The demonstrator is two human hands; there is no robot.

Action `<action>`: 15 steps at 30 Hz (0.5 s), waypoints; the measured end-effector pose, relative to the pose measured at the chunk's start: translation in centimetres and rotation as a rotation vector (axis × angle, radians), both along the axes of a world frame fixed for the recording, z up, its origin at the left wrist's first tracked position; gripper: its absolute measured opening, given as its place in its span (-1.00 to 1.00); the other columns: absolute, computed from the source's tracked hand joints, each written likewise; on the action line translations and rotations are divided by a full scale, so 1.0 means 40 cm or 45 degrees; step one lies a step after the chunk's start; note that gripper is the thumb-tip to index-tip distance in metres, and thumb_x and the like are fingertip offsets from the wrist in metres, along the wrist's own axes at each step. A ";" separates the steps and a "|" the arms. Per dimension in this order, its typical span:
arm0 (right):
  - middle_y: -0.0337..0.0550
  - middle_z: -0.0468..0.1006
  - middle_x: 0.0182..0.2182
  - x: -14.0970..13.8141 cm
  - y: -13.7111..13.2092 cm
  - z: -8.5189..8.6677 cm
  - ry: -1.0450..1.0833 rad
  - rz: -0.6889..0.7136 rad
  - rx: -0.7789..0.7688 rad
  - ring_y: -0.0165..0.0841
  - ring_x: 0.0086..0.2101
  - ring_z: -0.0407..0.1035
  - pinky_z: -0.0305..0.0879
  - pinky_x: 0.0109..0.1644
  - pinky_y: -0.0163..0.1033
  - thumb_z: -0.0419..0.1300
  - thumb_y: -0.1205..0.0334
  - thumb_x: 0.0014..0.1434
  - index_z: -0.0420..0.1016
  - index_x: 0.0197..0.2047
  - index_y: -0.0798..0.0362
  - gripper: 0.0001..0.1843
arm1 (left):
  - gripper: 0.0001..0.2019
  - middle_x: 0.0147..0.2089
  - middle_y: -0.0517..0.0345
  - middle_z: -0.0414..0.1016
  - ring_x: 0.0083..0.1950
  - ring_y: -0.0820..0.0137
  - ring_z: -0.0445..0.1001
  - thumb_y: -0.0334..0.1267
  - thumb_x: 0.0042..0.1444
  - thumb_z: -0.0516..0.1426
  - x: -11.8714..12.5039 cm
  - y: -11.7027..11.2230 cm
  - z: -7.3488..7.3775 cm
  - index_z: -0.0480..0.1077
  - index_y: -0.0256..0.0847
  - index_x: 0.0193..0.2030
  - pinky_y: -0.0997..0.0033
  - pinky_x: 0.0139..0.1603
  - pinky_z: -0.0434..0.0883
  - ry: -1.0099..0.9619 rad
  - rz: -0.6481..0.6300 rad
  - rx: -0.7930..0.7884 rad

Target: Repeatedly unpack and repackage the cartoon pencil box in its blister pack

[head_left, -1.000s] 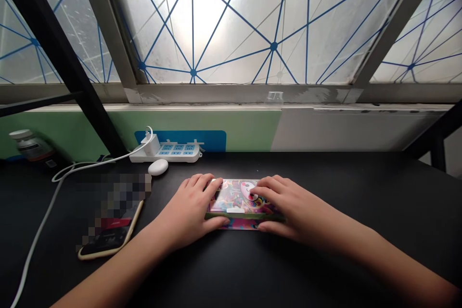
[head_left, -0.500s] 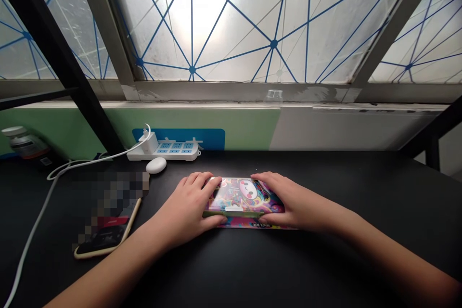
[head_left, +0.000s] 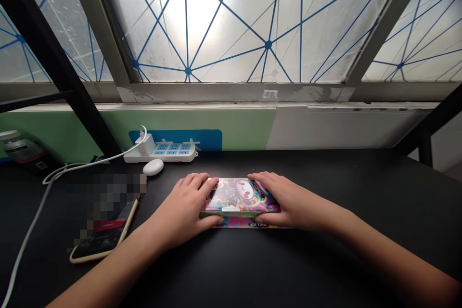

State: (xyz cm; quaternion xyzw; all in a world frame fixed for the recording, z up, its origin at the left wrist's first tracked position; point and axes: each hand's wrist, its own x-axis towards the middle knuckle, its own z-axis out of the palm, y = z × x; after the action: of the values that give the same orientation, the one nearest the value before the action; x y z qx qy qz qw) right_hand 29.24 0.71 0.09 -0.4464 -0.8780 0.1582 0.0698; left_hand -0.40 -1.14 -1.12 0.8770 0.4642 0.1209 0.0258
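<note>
A colourful pencil box (head_left: 234, 195) with a cartoon face on its lid lies on the black desk in front of me. Its lid is down, and a white catch shows at the middle of the near edge. Around its left end my left hand (head_left: 189, 202) is closed, thumb at the near side and fingers over the far side. My right hand (head_left: 283, 199) grips the right end in the same way. The words "PENCIL BOX" show upside down on the near face. The box's two ends are partly hidden by my hands.
On the left lies a phone (head_left: 104, 240), partly pixelated, beside my left forearm. Behind it are a small white oval case (head_left: 153, 167) and a white power strip (head_left: 176, 152) with a plugged-in cable (head_left: 27, 236). A dark bottle (head_left: 25, 151) stands at far left.
The whole view has shifted slightly, with things appearing a little farther left. Both hands keep the same hold on the pencil box.
</note>
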 end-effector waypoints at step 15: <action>0.06 0.36 0.25 0.012 0.005 0.009 0.146 -0.089 -0.087 0.07 0.24 0.19 0.24 0.24 0.16 0.30 -0.35 0.05 0.31 0.32 -0.07 -0.12 | -0.23 0.30 -0.13 0.32 0.27 0.01 0.27 -0.01 0.08 0.35 0.006 -0.009 0.003 0.20 -0.17 0.37 -0.04 0.25 0.30 -0.033 -0.001 0.008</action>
State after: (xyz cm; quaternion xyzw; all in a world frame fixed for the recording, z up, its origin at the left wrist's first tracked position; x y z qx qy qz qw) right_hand 29.71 0.89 0.46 -0.4689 -0.8506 0.2108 0.1103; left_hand -0.16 -1.50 -1.00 0.8756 0.4632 0.1337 0.0291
